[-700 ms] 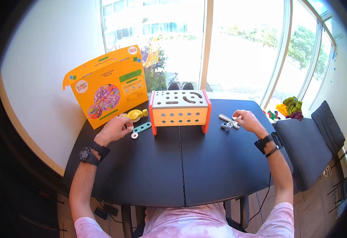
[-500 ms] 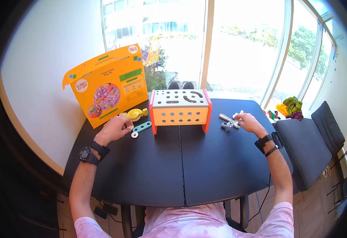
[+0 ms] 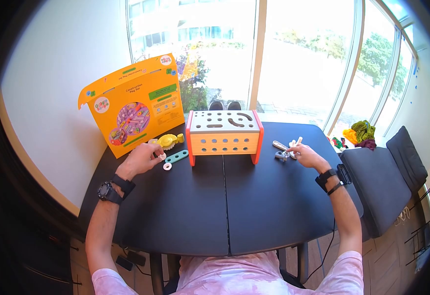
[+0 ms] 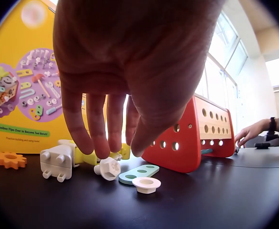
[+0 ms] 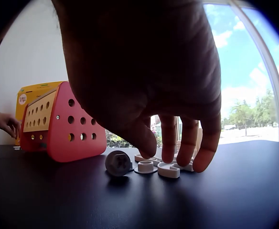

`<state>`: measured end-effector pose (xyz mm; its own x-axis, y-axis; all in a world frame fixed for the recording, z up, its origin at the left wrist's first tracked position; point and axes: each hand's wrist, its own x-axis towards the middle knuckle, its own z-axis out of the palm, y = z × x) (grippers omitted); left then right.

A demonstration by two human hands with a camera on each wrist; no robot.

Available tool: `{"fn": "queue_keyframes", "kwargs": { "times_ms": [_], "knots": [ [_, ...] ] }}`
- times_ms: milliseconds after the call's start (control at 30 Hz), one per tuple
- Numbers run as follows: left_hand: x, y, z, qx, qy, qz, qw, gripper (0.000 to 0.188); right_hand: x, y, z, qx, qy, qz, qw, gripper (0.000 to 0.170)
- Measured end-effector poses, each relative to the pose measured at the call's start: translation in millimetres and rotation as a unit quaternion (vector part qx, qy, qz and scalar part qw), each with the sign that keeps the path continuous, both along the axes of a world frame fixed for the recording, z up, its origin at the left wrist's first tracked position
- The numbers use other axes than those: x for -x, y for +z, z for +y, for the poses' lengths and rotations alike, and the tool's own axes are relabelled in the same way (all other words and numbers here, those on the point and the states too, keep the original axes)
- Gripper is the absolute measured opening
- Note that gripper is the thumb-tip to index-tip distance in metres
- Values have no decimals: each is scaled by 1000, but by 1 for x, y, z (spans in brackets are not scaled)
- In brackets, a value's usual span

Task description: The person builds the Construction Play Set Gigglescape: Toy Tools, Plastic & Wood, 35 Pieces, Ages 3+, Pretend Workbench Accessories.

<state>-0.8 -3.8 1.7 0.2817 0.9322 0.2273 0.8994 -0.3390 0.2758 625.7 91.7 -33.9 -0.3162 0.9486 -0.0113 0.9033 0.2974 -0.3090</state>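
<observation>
My left hand [image 3: 139, 160] hangs above a white hex-headed bolt [image 4: 109, 169], fingertips and thumb close over it. Beside the bolt lie a turquoise holed strip [image 3: 177, 157] and a white nut [image 4: 146, 184]. A white pronged piece [image 4: 57, 163] and a yellow toy piece [image 3: 167, 142] sit left of and behind them. On the far side, my right hand [image 3: 309, 156] reaches down over a white toy wrench [image 5: 169, 170], thumb just above a second white nut [image 5: 145, 167]. A grey screw [image 5: 118, 163] lies next to that nut. Behind the right fingers, a cream piece [image 3: 298, 141] shows partly.
Between the hands stands a toy workbench [image 3: 225, 140] with red sides and a holed grey top. The orange play-set box [image 3: 136, 105] stands at the back left. An orange gear [image 4: 10, 160] lies before it. Grey seats [image 3: 379, 184] flank the black table [image 3: 185, 211] on the right.
My right hand has shifted slightly left and toward me, over the wrench end and grey screw, and more of the cream piece shows behind it. The left hand has stayed almost still.
</observation>
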Motion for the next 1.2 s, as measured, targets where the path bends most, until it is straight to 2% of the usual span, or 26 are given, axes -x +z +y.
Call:
{"fn": "queue_keyframes", "kwargs": {
  "times_ms": [200,300,400,500,600,700,800,1000,1100,1200],
  "knots": [
    [1,-2,2,2,3,-1,1000,23,1,-2,0,-13,-12,-6,1000,42],
    [2,-3,2,2,3,-4,1000,23,-8,-15,5,-59,-24,-66,996,38],
    [1,-2,1,1,3,-7,1000,22,-9,-7,-1,-48,-14,-100,994,35],
    [2,-2,1,6,10,-6,1000,22,3,16,-9,-32,-43,-141,989,39],
    [-1,1,0,5,11,-3,1000,22,-4,7,-3,-69,-35,-65,995,41],
    [1,-1,1,0,3,-10,1000,21,-11,-5,-2,-102,64,-3,993,46],
    [3,-4,3,2,1,-15,1000,20,-10,-6,-3,-78,73,-37,994,50],
    [4,-2,2,-13,-3,-1,1000,19,-4,3,-14,-96,74,-34,992,45],
    [2,-5,3,-8,-13,-27,1000,20,7,13,-15,-116,70,2,991,36],
    [-13,0,3,30,-40,-46,998,28,37,29,-24,-62,77,55,994,35]
  ]
}}
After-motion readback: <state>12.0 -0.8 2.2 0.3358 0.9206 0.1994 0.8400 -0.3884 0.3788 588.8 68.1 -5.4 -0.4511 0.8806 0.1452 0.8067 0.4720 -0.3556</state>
